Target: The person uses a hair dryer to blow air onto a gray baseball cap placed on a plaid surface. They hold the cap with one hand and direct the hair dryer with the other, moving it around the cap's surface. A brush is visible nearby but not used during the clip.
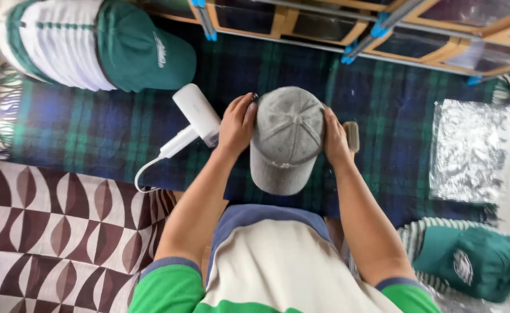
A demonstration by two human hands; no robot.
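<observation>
Hands on either side steady a grey cap point(287, 139) above a plaid blanket point(93, 127), left hand point(237, 123) and right hand point(334, 138) each gripping its crown, brim toward the wearer, white handheld steamer point(194, 116) and small brush point(352, 135) close by.

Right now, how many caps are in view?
3: a grey cap between both hands, a green cap top left, another green cap bottom right. Others may lie hidden outside the frame.
</observation>
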